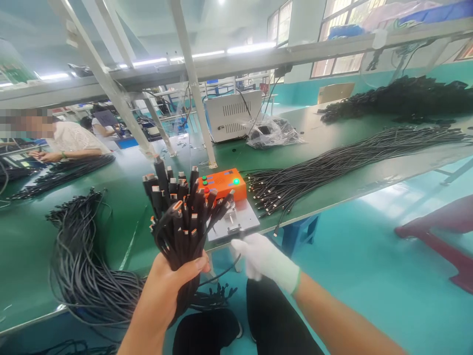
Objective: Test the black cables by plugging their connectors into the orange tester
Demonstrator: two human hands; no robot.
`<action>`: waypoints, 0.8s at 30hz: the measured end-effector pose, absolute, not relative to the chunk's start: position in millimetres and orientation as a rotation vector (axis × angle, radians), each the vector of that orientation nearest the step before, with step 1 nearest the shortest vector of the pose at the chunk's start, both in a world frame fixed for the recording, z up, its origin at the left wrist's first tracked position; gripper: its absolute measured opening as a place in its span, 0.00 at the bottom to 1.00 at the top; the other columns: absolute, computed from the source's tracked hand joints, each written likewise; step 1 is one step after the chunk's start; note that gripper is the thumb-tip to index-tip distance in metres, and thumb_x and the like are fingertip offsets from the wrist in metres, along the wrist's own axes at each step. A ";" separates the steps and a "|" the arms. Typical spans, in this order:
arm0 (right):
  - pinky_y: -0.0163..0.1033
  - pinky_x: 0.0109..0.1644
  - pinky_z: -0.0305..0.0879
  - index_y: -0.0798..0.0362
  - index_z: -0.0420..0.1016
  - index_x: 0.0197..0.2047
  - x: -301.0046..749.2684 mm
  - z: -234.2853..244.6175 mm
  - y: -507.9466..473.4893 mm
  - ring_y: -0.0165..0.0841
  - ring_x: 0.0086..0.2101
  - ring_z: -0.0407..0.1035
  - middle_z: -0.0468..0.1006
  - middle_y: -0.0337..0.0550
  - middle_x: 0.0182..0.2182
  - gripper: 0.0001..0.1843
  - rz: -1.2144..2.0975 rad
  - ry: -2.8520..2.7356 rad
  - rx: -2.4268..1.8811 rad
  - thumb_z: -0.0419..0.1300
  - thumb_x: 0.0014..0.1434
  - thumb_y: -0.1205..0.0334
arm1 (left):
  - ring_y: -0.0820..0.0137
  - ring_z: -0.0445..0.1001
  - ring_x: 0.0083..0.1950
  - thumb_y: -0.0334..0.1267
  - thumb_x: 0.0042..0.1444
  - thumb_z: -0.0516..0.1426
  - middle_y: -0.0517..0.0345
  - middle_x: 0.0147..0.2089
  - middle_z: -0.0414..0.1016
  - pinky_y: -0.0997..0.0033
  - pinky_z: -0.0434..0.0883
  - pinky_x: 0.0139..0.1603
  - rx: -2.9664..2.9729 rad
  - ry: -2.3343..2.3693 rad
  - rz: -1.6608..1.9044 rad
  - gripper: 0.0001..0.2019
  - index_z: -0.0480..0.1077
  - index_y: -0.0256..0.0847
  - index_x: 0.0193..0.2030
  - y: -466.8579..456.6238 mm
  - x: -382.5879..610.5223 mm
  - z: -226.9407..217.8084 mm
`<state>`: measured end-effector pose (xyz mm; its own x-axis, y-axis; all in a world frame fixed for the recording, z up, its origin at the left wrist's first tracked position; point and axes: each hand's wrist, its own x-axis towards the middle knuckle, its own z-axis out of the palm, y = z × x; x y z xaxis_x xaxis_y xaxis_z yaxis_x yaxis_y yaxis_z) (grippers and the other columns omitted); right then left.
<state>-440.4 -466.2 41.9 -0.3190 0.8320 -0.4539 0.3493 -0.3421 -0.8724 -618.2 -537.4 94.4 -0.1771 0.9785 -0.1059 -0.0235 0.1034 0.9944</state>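
Note:
My left hand (166,288) is bare and wrapped round a thick bundle of black cables (181,217), whose plug ends with orange tips point up. My right hand (264,259) wears a white glove and hovers at the front edge of the green bench, its fingers curled near the grey base plate (236,222) of an orange tester box (223,185) with a lit green lamp. A thin black cable runs from the gloved fingers down towards the bundle. What the gloved fingers pinch is hard to make out.
A long sheaf of black cables (351,158) lies right of the tester, another heap (399,101) behind it. More cables (84,266) loop at the left. A white vented box (232,116) and a plastic bag (273,133) sit further back. Another person (70,140) works at far left.

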 end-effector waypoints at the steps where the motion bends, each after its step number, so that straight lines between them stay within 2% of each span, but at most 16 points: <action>1: 0.37 0.25 0.60 0.51 0.66 0.21 -434.5 46.1 -469.4 0.33 0.17 0.66 0.70 0.40 0.13 0.17 1.575 -1.609 -1.623 0.56 0.59 0.56 | 0.69 0.71 0.29 0.36 0.45 0.65 0.59 0.27 0.75 0.70 0.66 0.33 1.009 1.377 1.258 0.06 0.75 0.39 0.30 -537.9 -618.8 94.5; 5: 0.42 0.34 0.61 0.50 0.68 0.24 -424.3 72.5 -482.4 0.40 0.28 0.70 0.74 0.45 0.22 0.17 0.939 -1.891 -1.790 0.54 0.61 0.52 | 0.69 0.72 0.30 0.37 0.45 0.65 0.58 0.29 0.76 0.70 0.67 0.34 1.018 1.334 1.184 0.07 0.76 0.39 0.32 -538.1 -622.7 93.8; 7: 0.42 0.37 0.63 0.50 0.73 0.31 -429.8 84.8 -488.3 0.39 0.31 0.71 0.77 0.44 0.27 0.14 0.960 -1.924 -1.605 0.53 0.62 0.52 | 0.69 0.71 0.31 0.37 0.46 0.64 0.58 0.29 0.75 0.70 0.66 0.34 1.061 1.285 1.155 0.07 0.75 0.39 0.33 -537.6 -624.4 93.3; 9: 0.43 0.45 0.64 0.48 0.75 0.42 -438.8 89.5 -493.6 0.39 0.39 0.71 0.79 0.44 0.36 0.11 0.972 -1.992 -1.361 0.56 0.60 0.54 | 0.68 0.71 0.31 0.36 0.47 0.63 0.58 0.28 0.74 0.70 0.66 0.34 1.097 1.239 1.160 0.05 0.74 0.38 0.31 -537.2 -625.3 93.6; 12: 0.51 0.58 0.56 0.51 0.75 0.47 -448.9 80.1 -503.2 0.44 0.48 0.68 0.78 0.49 0.43 0.15 0.748 -2.377 -1.214 0.59 0.56 0.59 | 0.68 0.71 0.31 0.35 0.48 0.62 0.58 0.26 0.73 0.70 0.66 0.34 1.130 1.202 1.198 0.04 0.73 0.38 0.29 -536.9 -625.4 96.9; 14: 0.54 0.56 0.57 0.54 0.76 0.42 -449.6 69.9 -511.6 0.47 0.44 0.70 0.78 0.52 0.39 0.13 0.845 -2.701 -1.235 0.60 0.54 0.58 | 0.69 0.71 0.30 0.35 0.47 0.62 0.58 0.27 0.73 0.70 0.66 0.34 1.118 1.202 1.218 0.04 0.73 0.38 0.30 -537.0 -625.2 99.8; 16: 0.52 0.48 0.64 0.53 0.76 0.36 -447.1 65.5 -519.0 0.47 0.39 0.72 0.79 0.51 0.34 0.11 1.081 -2.797 -1.297 0.62 0.51 0.57 | 0.69 0.71 0.30 0.34 0.46 0.63 0.59 0.27 0.73 0.70 0.66 0.34 1.112 1.207 1.211 0.04 0.73 0.38 0.29 -537.2 -624.7 101.4; 18: 0.46 0.41 0.66 0.52 0.75 0.32 -444.6 70.3 -522.0 0.43 0.35 0.72 0.78 0.48 0.31 0.09 1.226 -2.546 -1.319 0.61 0.52 0.55 | 0.69 0.70 0.30 0.34 0.44 0.64 0.59 0.27 0.73 0.70 0.66 0.34 1.125 1.215 1.175 0.04 0.73 0.37 0.28 -537.2 -623.3 100.7; 20: 0.41 0.39 0.66 0.51 0.72 0.30 -445.1 81.9 -519.8 0.38 0.33 0.70 0.77 0.44 0.29 0.11 1.257 -2.092 -1.259 0.55 0.57 0.54 | 0.70 0.68 0.30 0.32 0.43 0.64 0.60 0.27 0.72 0.71 0.65 0.33 1.134 1.235 1.151 0.04 0.74 0.37 0.28 -537.1 -620.7 98.2; 22: 0.39 0.37 0.66 0.51 0.70 0.31 -448.6 93.5 -514.4 0.35 0.30 0.69 0.76 0.41 0.27 0.14 1.285 -1.699 -1.183 0.52 0.60 0.51 | 0.71 0.67 0.31 0.30 0.42 0.65 0.61 0.28 0.72 0.72 0.64 0.33 1.122 1.264 1.145 0.06 0.74 0.38 0.30 -536.7 -617.7 95.0; 24: 0.39 0.36 0.67 0.52 0.71 0.32 -453.0 99.7 -508.9 0.35 0.29 0.69 0.76 0.41 0.25 0.15 1.292 -1.484 -1.150 0.54 0.59 0.49 | 0.71 0.67 0.31 0.28 0.41 0.65 0.62 0.28 0.73 0.73 0.64 0.32 1.107 1.282 1.135 0.09 0.75 0.39 0.32 -536.2 -615.7 92.7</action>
<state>-453.0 -508.9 99.7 -0.2302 0.9729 0.0221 0.1120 0.0490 -0.9925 -615.7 -536.2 92.7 -0.0234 0.9922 -0.1224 -0.0019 0.1224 0.9925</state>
